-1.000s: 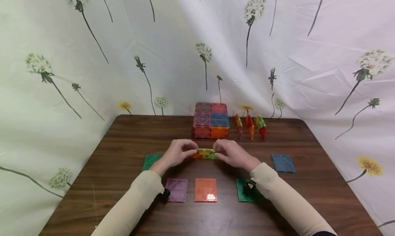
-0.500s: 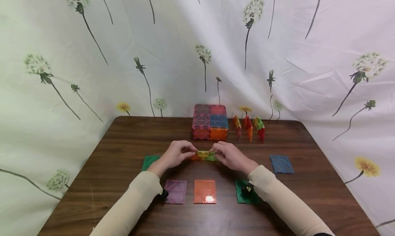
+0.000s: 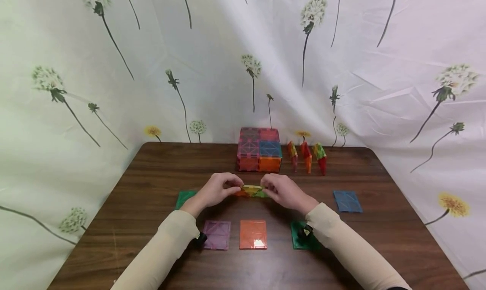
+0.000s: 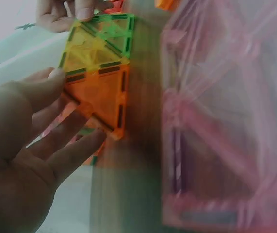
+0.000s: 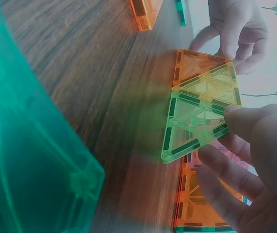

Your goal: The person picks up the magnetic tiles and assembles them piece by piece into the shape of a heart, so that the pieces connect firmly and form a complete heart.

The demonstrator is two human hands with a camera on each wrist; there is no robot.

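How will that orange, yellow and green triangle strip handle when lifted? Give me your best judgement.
The triangle strip may hinge where its tiles join, since they appear to meet only edge to edge. It is likely light for its size, as the tiles look thin and see-through. Upright and so narrow, it could tip if let go.

Dark wood-grain table [image 3: 144, 189], pale cloth [image 3: 212, 49] behind — dandelion-printed, blue square tile [image 3: 347, 201] lying flat
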